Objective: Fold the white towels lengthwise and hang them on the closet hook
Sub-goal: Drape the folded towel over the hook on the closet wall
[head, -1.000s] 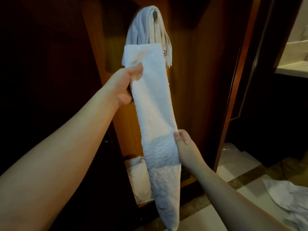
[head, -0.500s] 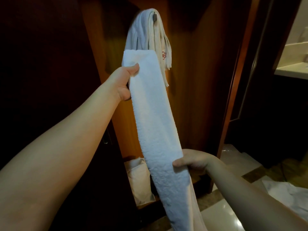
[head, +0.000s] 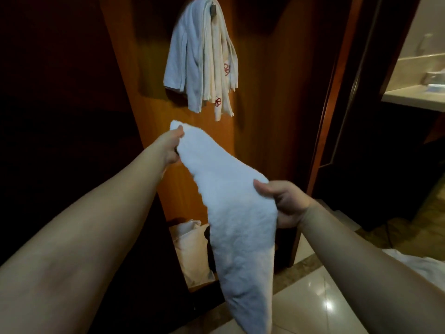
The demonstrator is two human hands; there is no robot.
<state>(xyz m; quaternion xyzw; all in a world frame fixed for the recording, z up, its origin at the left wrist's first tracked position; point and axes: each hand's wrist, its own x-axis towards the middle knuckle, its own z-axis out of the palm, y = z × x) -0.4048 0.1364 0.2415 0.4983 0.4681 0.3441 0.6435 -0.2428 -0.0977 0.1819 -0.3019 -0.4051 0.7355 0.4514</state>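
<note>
- Our left hand (head: 169,147) is pinched shut on the top end of a folded white towel (head: 231,206), thumb lying on its front face near the upper corner.
- Our right hand (head: 286,203) is clamped on the towel's right edge about halfway down, thumb on the front, fingers wrapped behind it.
- The towel stretches as a long narrow strip slanting from the upper left to the lower right between the two hands; its lower end hangs free, tapering toward the floor (head: 313,297).
- Above the held towel, well apart from it, a bunch of white towels (head: 202,63) hangs on the closet hook (head: 213,9) on the wooden panel (head: 265,92); two of them show small red flower marks.
- Low in the closet, behind the hanging end, sits a pale bag (head: 190,249), partly hidden.
- At the lower right edge, white cloth (head: 426,266) lies on the glossy tiled floor.
</note>
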